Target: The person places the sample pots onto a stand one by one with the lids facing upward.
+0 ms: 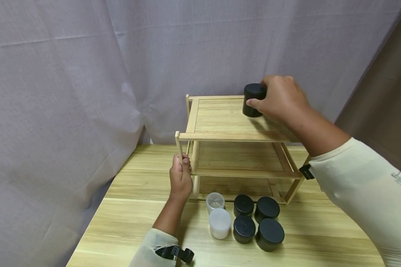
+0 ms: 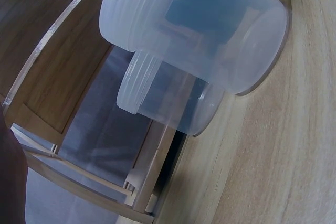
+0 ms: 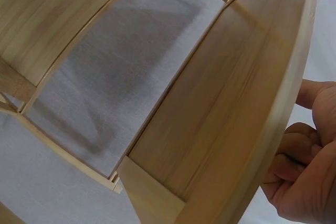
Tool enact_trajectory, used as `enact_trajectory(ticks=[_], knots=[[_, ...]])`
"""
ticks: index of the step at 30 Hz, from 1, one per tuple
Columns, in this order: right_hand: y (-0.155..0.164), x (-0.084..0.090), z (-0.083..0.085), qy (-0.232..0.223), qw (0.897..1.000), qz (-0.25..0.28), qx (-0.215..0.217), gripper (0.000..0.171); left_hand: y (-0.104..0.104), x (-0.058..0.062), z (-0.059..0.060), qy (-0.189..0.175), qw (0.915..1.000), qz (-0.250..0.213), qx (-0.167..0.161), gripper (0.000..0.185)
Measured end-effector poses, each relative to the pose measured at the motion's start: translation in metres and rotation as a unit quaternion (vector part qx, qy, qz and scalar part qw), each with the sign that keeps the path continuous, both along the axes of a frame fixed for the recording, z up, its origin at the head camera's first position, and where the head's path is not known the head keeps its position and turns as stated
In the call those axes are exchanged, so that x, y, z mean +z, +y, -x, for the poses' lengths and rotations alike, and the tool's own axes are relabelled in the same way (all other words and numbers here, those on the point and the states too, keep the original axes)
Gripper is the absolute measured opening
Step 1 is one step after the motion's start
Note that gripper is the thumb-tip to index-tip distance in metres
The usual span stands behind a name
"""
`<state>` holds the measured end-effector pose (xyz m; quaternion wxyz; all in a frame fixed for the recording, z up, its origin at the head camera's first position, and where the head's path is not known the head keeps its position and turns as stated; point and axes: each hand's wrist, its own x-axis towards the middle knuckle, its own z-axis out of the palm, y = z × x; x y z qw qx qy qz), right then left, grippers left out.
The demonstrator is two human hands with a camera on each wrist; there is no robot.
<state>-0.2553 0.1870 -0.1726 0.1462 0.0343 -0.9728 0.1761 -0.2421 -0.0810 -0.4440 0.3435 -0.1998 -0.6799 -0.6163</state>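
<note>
Now — right fingers (image 1: 266,82) pinching black jar (image 1: 253,94), left fingers (image 1: 176,162) gripping rack post (image 1: 179,144) — containers (image 1: 244,225) in front.

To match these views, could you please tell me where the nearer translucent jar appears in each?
Head: nearer translucent jar low, just right of centre.
Left wrist: larger translucent jar, top centre.
Right wrist: not in it.
Shared landmark: the wooden three-tier rack.
</note>
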Motion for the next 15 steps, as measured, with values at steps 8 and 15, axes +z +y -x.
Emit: enact_trajectory(ticks=[8, 15], knots=[[-0.005, -0.007, -0.011, 0.039, 0.999, 0.016, 0.017, 0.072, 0.000, -0.001, 0.001, -0.002, 1.0000, 0.002, 0.002, 0.039], [-0.013, -0.021, -0.030, 0.069, 0.996, 0.042, 0.036, 0.069, 0.000, 0.000, 0.000, 0.001, 1.0000, 0.004, 0.003, 0.043]])
